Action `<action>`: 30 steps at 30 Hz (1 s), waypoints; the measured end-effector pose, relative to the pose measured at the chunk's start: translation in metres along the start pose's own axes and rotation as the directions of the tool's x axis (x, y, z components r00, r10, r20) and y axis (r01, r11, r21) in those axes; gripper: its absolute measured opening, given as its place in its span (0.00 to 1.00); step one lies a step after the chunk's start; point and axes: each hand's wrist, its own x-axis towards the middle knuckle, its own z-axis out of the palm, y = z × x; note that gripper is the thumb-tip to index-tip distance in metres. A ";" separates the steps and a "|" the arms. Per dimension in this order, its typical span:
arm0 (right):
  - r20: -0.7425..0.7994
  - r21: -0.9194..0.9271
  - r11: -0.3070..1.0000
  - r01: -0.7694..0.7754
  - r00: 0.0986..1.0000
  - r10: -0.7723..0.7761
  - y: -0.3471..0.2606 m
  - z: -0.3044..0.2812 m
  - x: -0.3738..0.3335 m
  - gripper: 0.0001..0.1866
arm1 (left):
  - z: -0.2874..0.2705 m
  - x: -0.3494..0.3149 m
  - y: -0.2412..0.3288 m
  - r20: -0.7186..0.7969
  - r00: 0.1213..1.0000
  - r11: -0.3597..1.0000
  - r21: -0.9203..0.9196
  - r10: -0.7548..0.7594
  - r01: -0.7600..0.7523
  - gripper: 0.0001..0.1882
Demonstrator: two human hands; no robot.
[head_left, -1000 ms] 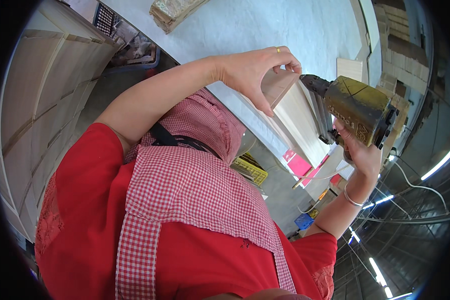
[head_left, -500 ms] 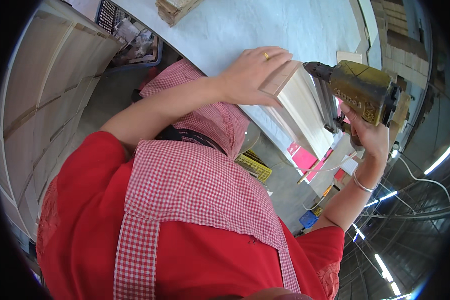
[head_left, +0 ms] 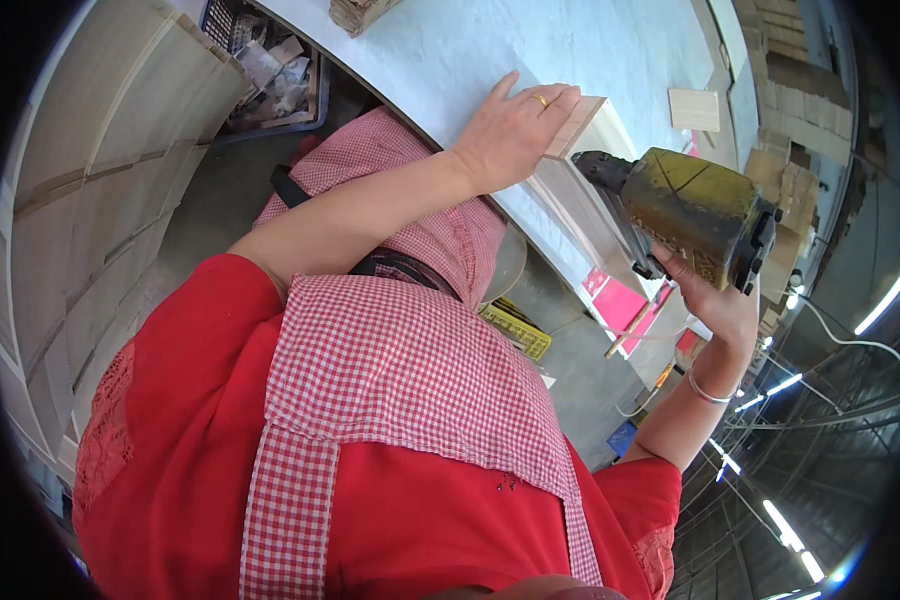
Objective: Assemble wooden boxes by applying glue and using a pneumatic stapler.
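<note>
My left hand (head_left: 518, 135) grips the near end of a pale wooden box (head_left: 582, 195), fingers bent over the end board and a gold ring on one finger. The box lies at the table's edge, its far part partly hidden behind the tool. In my right hand (head_left: 715, 300) is a worn yellow-and-black nail gun (head_left: 692, 208), held by its handle. The gun's dark nose is at the corner of the box's end board; whether it presses on the wood I cannot tell.
The pale table (head_left: 450, 60) carries a small square board (head_left: 694, 109) and a wooden bundle (head_left: 360, 14). Stacked panels (head_left: 100, 150) stand left, a scrap-filled crate (head_left: 290, 95) below the table. Near the floor are a yellow crate (head_left: 518, 328) and a pink sheet (head_left: 625, 308).
The nail gun has shifted left and slightly down, its nose moving from the end board's upper corner to its lower one. My left hand has slid up along the end board.
</note>
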 end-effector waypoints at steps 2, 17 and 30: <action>0.048 -0.031 0.999 -0.006 0.999 0.007 0.000 0.000 -0.001 0.23 | -0.001 0.000 0.001 0.003 1.000 1.000 0.008 -0.003 0.003 0.33; 0.022 -0.030 0.996 0.086 0.996 -0.086 0.002 0.005 0.007 0.22 | 0.001 0.000 0.001 0.001 1.000 1.000 0.030 -0.008 0.008 0.36; -0.133 0.025 0.999 0.033 0.991 -0.029 0.000 0.010 -0.015 0.21 | -0.007 0.006 0.000 0.004 1.000 0.999 -0.018 -0.028 0.028 0.34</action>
